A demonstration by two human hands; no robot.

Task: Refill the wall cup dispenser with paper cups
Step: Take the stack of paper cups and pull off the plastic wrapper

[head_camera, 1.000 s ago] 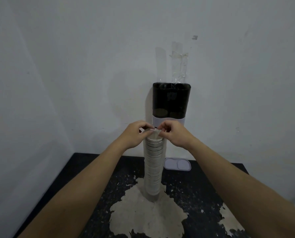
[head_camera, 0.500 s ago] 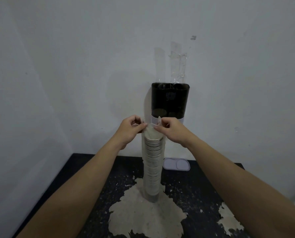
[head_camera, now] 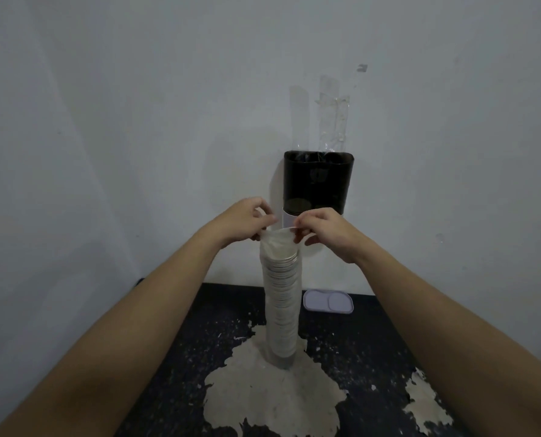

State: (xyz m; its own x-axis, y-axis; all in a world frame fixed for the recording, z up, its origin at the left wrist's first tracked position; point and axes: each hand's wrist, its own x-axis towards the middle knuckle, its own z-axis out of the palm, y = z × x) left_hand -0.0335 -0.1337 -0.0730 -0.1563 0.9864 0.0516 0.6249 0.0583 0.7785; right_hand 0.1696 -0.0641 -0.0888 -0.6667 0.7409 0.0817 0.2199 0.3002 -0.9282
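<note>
On the black tabletop (head_camera: 180,357) both hands (head_camera: 247,220) (head_camera: 324,230) pinched the wrapper (head_camera: 277,244) open; they should peel slowly, keeping the cups (head_camera: 281,310) upright.

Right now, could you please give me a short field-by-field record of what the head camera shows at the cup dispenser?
cup stack: tall sleeve of paper cups, upright on the table, in a clear plastic wrap
left hand: left hand pinches the wrap at the top of the stack
right hand: right hand pinches the wrap's opposite edge
wrap: mouth pulled open, cups inside
dispenser: black wall dispenser behind the hands, taped to the wall
table: dark table with peeled patches
other: white lid by the wall
</note>
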